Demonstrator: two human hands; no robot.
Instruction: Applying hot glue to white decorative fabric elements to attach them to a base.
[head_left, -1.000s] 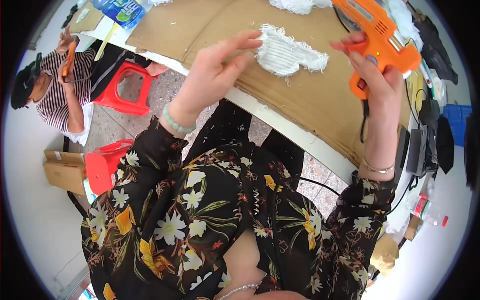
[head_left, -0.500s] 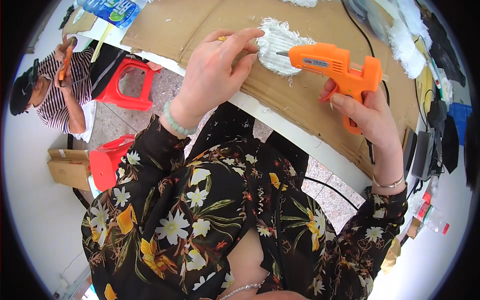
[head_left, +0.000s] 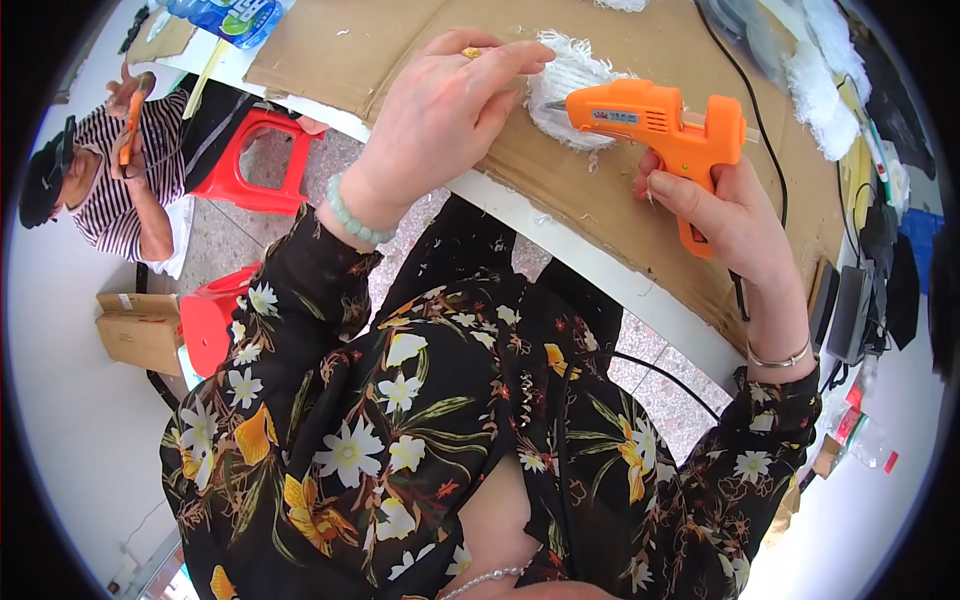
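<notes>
My right hand [head_left: 725,215] grips an orange hot glue gun [head_left: 665,125] by its handle, fingers at the trigger. Its nozzle points left, over a white ribbed piece of fabric with frayed, fringed edges [head_left: 570,85] that lies on cardboard. At the left edge of this fabric is my left hand [head_left: 440,120], palm down, with index finger stretched out and thumb apart from it. The other fingertips are partly hidden, and whether they touch the fabric I cannot tell.
Brown cardboard [head_left: 640,225] covers the white table. White fluffy pieces [head_left: 820,100] lie at the right, near a black cord [head_left: 755,110]. A blue-labelled bottle [head_left: 235,20] is at the far left. Beyond the table's left side, a person [head_left: 125,180] holds an orange tool near red stools [head_left: 265,165].
The glue gun has shifted slightly left and up, its nozzle further over the fabric. My left hand has moved a little right and up. The fabric sits slightly farther right in the picture.
</notes>
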